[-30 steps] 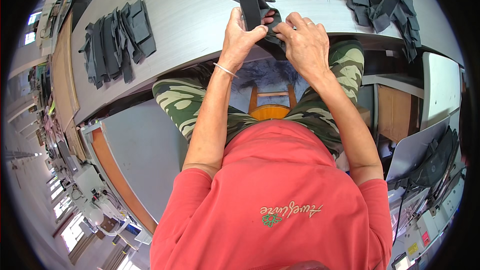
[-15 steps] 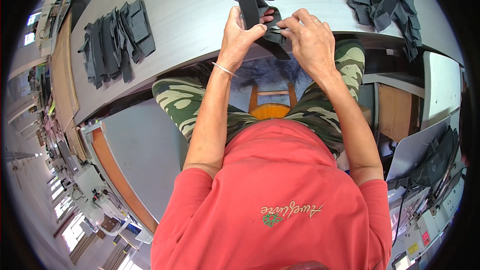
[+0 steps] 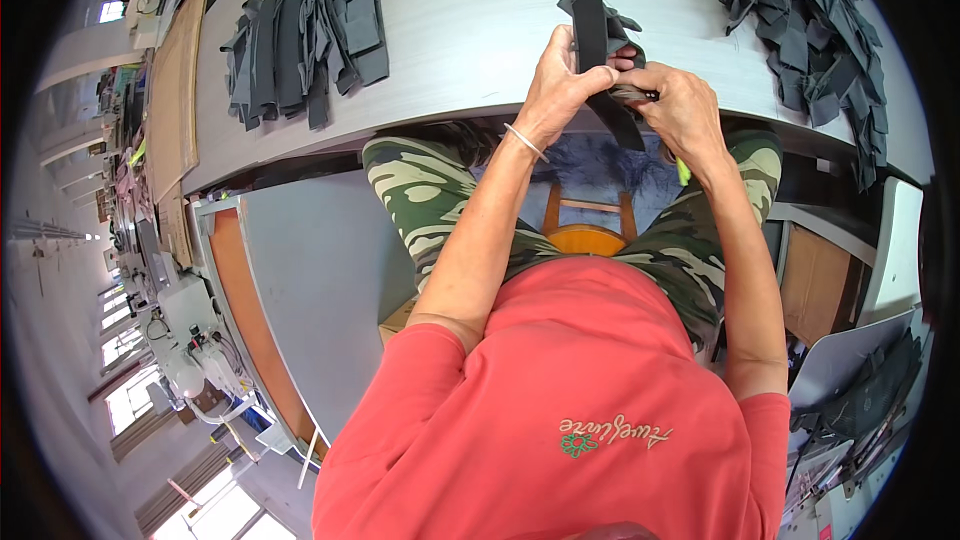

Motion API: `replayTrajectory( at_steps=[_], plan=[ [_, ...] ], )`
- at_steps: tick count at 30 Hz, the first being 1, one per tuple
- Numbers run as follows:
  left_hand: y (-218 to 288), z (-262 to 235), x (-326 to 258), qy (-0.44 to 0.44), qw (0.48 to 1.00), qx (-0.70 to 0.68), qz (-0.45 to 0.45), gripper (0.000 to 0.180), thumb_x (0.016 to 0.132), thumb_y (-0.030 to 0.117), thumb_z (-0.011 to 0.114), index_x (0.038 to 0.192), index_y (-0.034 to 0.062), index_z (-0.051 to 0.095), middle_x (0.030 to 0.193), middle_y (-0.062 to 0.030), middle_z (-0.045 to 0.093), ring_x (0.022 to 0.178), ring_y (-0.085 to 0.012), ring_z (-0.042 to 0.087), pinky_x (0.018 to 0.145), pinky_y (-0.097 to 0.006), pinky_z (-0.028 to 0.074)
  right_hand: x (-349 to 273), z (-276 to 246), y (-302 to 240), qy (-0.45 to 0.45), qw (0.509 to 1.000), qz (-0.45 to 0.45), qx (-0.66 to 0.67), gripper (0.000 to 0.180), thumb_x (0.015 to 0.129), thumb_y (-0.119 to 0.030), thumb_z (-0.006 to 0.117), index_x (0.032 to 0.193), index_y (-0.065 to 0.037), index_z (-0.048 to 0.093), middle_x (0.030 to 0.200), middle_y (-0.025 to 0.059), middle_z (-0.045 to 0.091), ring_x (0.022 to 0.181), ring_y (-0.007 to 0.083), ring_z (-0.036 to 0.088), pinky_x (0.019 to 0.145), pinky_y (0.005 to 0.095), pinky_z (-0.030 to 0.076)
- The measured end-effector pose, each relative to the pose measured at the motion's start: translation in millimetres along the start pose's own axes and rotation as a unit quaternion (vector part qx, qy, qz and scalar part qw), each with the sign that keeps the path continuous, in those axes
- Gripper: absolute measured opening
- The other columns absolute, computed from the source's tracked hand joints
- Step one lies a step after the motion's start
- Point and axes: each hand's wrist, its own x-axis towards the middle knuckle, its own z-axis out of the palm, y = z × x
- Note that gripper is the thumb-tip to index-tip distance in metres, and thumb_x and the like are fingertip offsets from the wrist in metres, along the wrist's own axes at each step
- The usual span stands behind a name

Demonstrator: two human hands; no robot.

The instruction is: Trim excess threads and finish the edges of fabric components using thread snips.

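My left hand (image 3: 562, 83) grips a dark grey fabric piece (image 3: 596, 32) with a long strap-like strip, held over the near edge of the grey table (image 3: 470, 30). My right hand (image 3: 680, 108) pinches the same piece from the right side, fingers closed on its lower part; a small yellow-green object (image 3: 683, 172) pokes out below that hand. A thin bracelet sits on my left wrist.
A spread-out stack of dark grey fabric pieces (image 3: 300, 40) lies at the table's left. A heap of similar pieces (image 3: 810, 30) lies at the right. Under the table are my camouflage-trousered legs and a wooden stool (image 3: 590, 235). Machines and benches stand at the far left.
Both hands have shifted slightly on the fabric piece, the right hand sliding down along it. The piece stays over the table edge.
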Motion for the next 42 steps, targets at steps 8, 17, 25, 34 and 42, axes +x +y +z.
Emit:
replayTrajectory(
  at_steps=[8,17,25,34,42],
  plan=[
    [-3,-3,4,-0.006,1.0,-0.028,-0.013,0.044,0.079,0.002,0.06,0.117,-0.0055,0.039,0.112,-0.0211,0.059,0.104,-0.0248,0.061,0.092,-0.035,0.049,0,8,6,0.092,0.993,0.045,-0.057,0.016,0.076,-0.01,0.064,0.091,-0.014,0.069,0.073,0.0123,0.066,0.072,0.0339,0.063,0.066,0.0406,0.048],
    [9,-4,-4,-0.018,0.999,-0.012,-0.028,0.043,0.078,-0.001,0.054,0.118,-0.0048,0.038,0.115,-0.0235,0.057,0.108,-0.0289,0.06,0.095,-0.037,0.047,-24,-34,6,0.107,0.985,0.135,-0.002,0.031,0.083,-0.037,0.066,0.102,-0.012,0.066,0.08,0.0116,0.066,0.071,0.0297,0.063,0.064,0.0406,0.046],
    [9,1,-2,-0.021,0.999,-0.006,-0.029,0.047,0.075,-0.001,0.055,0.119,-0.0047,0.038,0.115,-0.0233,0.057,0.109,-0.0293,0.059,0.097,-0.037,0.046,-23,-9,0,0.132,0.979,-0.097,-0.118,0.015,0.082,-0.019,0.066,0.095,-0.014,0.071,0.091,0.0048,0.056,0.082,0.0226,0.061,0.07,0.0372,0.044],
    [12,-3,-1,-0.014,0.999,-0.038,-0.029,0.048,0.076,0.0,0.054,0.12,-0.0055,0.037,0.113,-0.0238,0.057,0.107,-0.0293,0.06,0.096,-0.039,0.046,-14,-17,0,0.113,0.992,-0.048,0.029,0.015,0.083,-0.016,0.064,0.097,-0.016,0.072,0.085,0.0054,0.058,0.077,0.022,0.06,0.071,0.0348,0.046],
    [8,9,-23,-0.053,0.994,-0.061,-0.075,0.05,0.08,0.003,0.064,0.123,0.0007,0.039,0.101,-0.0143,0.062,0.09,-0.0228,0.064,0.087,-0.035,0.049,-14,-37,-16,0.186,0.975,-0.032,0.118,0.033,0.075,-0.02,0.072,0.108,-0.017,0.067,0.088,0.0049,0.06,0.077,0.0211,0.061,0.067,0.0323,0.048]
  ],
)
